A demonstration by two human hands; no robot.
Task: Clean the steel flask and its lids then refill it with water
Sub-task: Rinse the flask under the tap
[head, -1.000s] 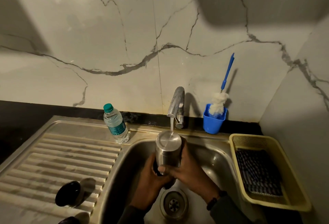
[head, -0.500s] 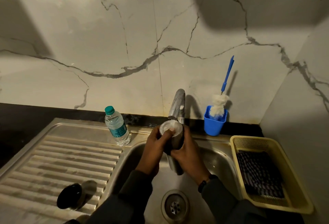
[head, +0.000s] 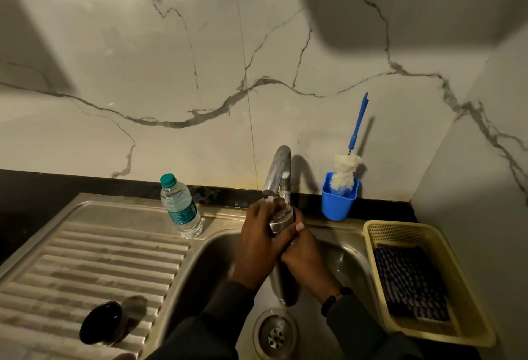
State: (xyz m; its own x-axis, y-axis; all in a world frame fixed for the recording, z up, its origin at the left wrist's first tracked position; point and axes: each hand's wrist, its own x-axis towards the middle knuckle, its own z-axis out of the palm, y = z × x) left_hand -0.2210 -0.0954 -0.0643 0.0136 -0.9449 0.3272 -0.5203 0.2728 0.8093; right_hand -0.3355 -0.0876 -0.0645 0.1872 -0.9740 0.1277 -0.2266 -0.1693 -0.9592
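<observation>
The steel flask [head: 281, 221] is held up over the sink basin [head: 347, 259], its top end right under the tap [head: 278, 172]. My left hand [head: 260, 241] wraps round the upper part of the flask, fingers reaching over its top. My right hand [head: 305, 259] grips the flask's body lower down, thumb pressed against the steel. The flask's dark lower end [head: 287, 294] points down toward the drain [head: 275, 336]. A black lid [head: 101, 322] lies on the ribbed drainboard [head: 94, 262] at the lower left.
A plastic water bottle [head: 181, 206] with a green cap stands at the sink's back rim. A blue cup [head: 338, 198] holding a bottle brush [head: 347, 171] is right of the tap. A yellow basket [head: 463, 311] with a dark cloth lies at the right.
The flask has been raised from low in the basin up to the tap mouth. My left hand has moved from the flask's lower end to its top.
</observation>
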